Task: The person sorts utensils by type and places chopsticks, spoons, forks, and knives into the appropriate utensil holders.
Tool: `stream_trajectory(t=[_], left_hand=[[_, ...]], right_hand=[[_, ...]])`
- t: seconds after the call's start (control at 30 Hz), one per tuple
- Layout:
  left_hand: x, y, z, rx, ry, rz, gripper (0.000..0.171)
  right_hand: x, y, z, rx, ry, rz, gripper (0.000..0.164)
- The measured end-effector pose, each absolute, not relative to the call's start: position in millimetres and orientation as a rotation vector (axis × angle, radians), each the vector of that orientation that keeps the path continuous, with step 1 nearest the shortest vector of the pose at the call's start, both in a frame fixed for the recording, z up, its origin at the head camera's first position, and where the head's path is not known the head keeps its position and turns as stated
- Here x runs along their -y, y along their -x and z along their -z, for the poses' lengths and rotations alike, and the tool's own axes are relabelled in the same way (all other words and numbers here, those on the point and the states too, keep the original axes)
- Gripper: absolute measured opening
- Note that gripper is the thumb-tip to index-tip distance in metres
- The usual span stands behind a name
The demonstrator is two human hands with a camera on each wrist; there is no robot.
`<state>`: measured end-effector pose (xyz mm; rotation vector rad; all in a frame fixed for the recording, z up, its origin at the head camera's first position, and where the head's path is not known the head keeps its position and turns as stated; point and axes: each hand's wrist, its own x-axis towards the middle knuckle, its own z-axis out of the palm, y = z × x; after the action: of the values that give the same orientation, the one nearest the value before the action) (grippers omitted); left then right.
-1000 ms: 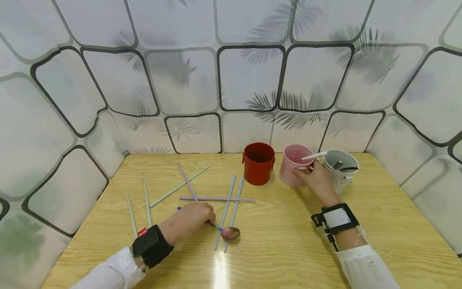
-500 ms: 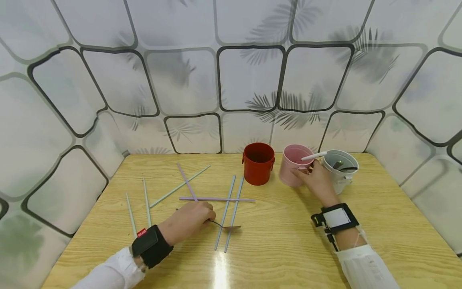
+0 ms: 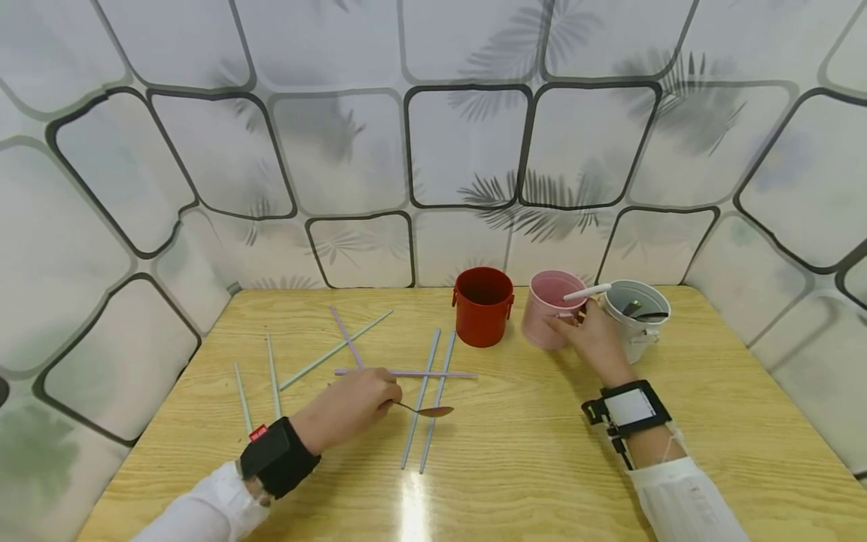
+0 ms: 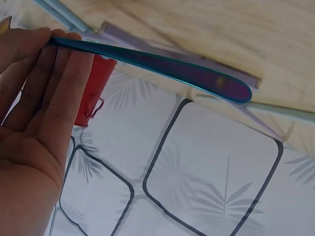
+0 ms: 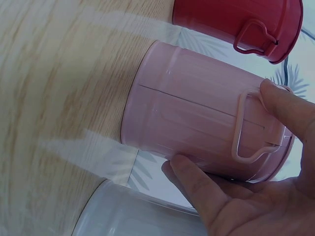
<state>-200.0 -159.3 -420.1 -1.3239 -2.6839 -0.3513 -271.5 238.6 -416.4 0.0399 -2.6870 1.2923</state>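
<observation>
My left hand pinches a metal spoon between thumb and fingers, over the table. Its bowl points right, seen nearly edge-on above two pale blue chopsticks. In the left wrist view the flat blue-purple handle sticks out past my fingers. My right hand holds a small pink bucket near its rim, thumb on one side and fingers on the other, by the wire handle. The bucket stands upright, and a white handle leans out of it.
A red bucket stands left of the pink one. To its right is a white bucket with dark-handled utensils inside. Lilac chopsticks and pale green chopsticks lie scattered on the wooden table, some crossing. A patterned curtain encloses the back and sides.
My left hand has risen slightly, lifting the spoon a little away from me. The spoon has turned, so its bowl now shows edge-on. My right hand stays at the pink bucket.
</observation>
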Motion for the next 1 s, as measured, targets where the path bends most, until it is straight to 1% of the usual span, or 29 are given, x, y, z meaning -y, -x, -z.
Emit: stream_trajectory(t=[0.23,0.57,1.0], left_hand=[[154,201,403,2.633,1.295,0.370,0.010],[135,205,365,2.456,1.309,0.405,0.015],[76,215,330,2.244,1.400,0.462,0.010]], right_hand=[[-238,273,416,2.687,-0.034,-1.326,0.081],[-240,274,415,2.674,-0.053,-1.325,0.078],[-239,272,415,2.684,-0.021,-1.321,0.078]])
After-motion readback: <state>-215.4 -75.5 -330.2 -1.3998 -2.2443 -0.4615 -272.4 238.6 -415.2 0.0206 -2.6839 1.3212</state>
